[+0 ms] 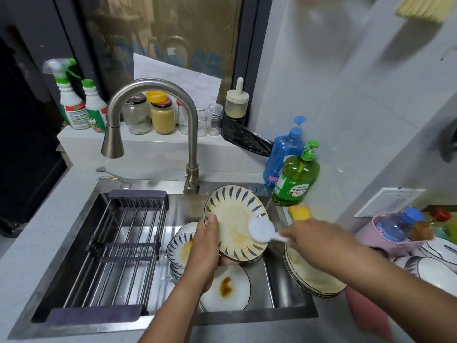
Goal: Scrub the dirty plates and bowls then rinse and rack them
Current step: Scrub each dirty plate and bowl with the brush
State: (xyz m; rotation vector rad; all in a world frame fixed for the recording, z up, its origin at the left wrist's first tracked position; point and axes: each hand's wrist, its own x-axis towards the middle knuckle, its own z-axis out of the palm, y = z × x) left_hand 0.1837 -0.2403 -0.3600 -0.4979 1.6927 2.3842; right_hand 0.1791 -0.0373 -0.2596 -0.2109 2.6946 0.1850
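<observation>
White ceramic, nearest: a stained plate (226, 288) lies flat on the floor of the sink (291, 303), a brown smear at its centre. Just left of it, stacked bowls (179, 248) with blue leaf rims, also soiled.

Held item: blue-patterned plate (235, 219), tilted up on edge above the basin, face turned toward the person, yellowish film across its well. At least one more plate seems to sit behind it in the same grasp; the edge view is too poor to count.

Left hand (206, 246): clenched on the plate's lower left rim, thumb over the face, fingers behind.

Right hand (300, 235): closed round the handle of a white brush (262, 230), whose head touches the plate's lower right face. The handle runs rightward from head to hand, so the scrubbing stroke goes leftward and up across the soiled well.

Right of the basin: a stack of dirty plates (312, 276) on the counter, a yellow sponge (299, 212) beyond.

Left half of sink: drying rack (123, 246), bearing nothing yet.

Farther: faucet (153, 115), not running; green detergent bottle (295, 179).
</observation>
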